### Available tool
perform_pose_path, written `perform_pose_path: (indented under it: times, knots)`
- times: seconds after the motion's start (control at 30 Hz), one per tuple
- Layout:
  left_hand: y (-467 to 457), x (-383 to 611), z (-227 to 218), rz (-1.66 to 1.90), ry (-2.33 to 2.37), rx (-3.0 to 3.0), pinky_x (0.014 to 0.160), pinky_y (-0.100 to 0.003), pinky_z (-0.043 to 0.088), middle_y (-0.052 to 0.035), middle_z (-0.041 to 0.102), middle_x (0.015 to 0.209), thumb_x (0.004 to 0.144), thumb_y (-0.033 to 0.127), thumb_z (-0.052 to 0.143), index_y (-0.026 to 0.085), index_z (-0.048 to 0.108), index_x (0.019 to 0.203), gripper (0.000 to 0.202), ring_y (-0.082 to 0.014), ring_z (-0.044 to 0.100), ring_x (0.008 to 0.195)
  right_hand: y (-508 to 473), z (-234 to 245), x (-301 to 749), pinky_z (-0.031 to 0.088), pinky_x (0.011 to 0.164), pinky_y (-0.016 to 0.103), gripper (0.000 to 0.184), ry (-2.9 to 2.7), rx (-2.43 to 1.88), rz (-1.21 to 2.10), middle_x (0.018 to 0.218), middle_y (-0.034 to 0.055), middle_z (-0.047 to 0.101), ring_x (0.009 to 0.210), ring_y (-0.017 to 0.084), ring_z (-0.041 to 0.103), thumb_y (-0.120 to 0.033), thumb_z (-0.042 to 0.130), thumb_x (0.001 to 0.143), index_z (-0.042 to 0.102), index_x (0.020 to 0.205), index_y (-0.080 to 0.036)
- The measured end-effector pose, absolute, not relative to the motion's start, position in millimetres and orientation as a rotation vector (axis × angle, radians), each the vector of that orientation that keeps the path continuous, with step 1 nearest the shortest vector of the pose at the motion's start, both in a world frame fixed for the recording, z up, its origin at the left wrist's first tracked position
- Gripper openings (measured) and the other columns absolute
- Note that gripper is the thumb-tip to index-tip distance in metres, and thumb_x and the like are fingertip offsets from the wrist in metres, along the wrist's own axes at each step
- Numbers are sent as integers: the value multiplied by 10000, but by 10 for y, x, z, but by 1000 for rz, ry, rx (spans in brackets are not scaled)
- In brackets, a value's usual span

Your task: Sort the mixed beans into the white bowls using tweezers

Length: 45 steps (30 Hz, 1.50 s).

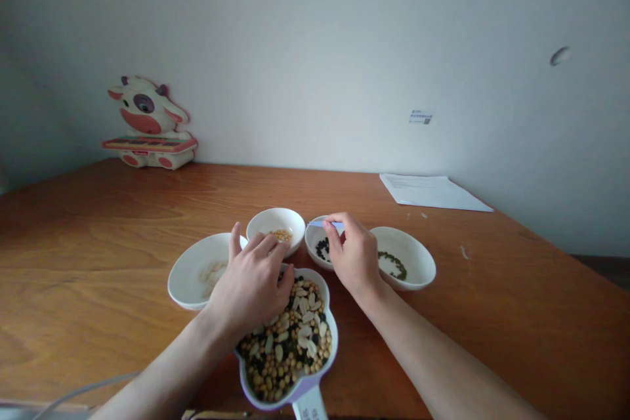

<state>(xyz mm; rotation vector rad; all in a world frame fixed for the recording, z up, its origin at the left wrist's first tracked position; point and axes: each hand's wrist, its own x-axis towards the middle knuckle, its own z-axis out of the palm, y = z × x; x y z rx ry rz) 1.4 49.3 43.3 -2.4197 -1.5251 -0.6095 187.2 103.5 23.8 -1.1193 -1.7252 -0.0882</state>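
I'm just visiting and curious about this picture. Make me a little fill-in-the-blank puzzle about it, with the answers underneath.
1. The right hand holds a slim tool over a bowl of ____ beans.
2. The left hand is over a handled pan; besides that pan, ____ white bowls stand on the table.
3. The rightmost bowl holds small ____ beans.
4. The toy by the wall is shaped like a ____.

Missing words: black; four; green; cow.
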Motion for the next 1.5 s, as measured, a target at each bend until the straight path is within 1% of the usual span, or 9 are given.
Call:
perform_pose_path:
  times: [0.2,0.37,0.5,0.63,0.83,0.97,1.07,1.3,1.5]
  knots:
    - [430,8,503,-833,-1437,-2420,1122,-704,178,-68,677,990,922,176,490,193,646,992,172,-273,612,1005,1021,261,1869,473,651,273,125,-1717,-1110,-97,840,51,755,698,182,687,-239,545,954,647,898,-193]
    - [142,31,572,-1221,-875,-2756,1012,-453,478,-99,663,1047,907,100,488,152,603,1107,236,-233,618,1010,973,284,1869,509,657,276,104,-1683,-960,45,831,44,745,702,174,687,-259,556,956,639,917,-209]
    - [-72,36,560,-953,-619,-3045,898,-340,552,-102,684,1064,1045,273,412,134,610,1151,264,-215,641,964,885,309,1838,538,697,266,63,-1735,-663,321,875,44,701,813,166,682,-227,547,961,598,927,-216]
    - [-154,-28,539,-764,-637,-3096,924,-357,548,-99,692,1116,1079,291,292,155,604,1178,355,-218,659,960,808,339,1787,538,716,285,71,-1844,-487,477,844,50,688,814,169,671,-188,545,946,580,886,-202]
    - [-157,-119,517,-553,-554,-3129,804,-330,569,-80,702,1017,1039,208,423,166,589,1219,248,-207,672,876,773,323,1755,525,658,265,75,-2010,-407,528,822,56,710,746,156,669,-152,535,929,570,877,-193]
    - [-176,-140,485,-563,-622,-3091,728,-328,550,-47,686,964,1017,231,492,238,591,1239,243,-198,645,802,772,305,1752,516,623,258,73,-2023,-460,463,798,45,713,706,152,657,-197,550,940,591,880,-199]
    - [-181,-148,469,-508,-616,-3124,717,-326,542,-53,675,971,991,201,522,204,605,1178,204,-203,626,799,774,300,1749,513,631,266,90,-2034,-473,446,774,38,699,682,150,642,-202,545,940,591,864,-197]
    - [-155,-112,448,-492,-602,-3150,732,-321,535,-71,660,918,1008,197,462,152,605,1019,150,-212,610,803,779,302,1753,496,630,267,114,-2083,-496,421,738,26,662,674,160,617,-174,503,928,564,838,-208]
    - [-140,-78,425,-569,-609,-3093,646,-335,520,-80,653,886,1052,187,276,143,608,1036,336,-217,607,753,759,317,1740,475,605,259,115,-2127,-525,396,717,16,657,641,151,596,-177,525,919,555,812,-208]
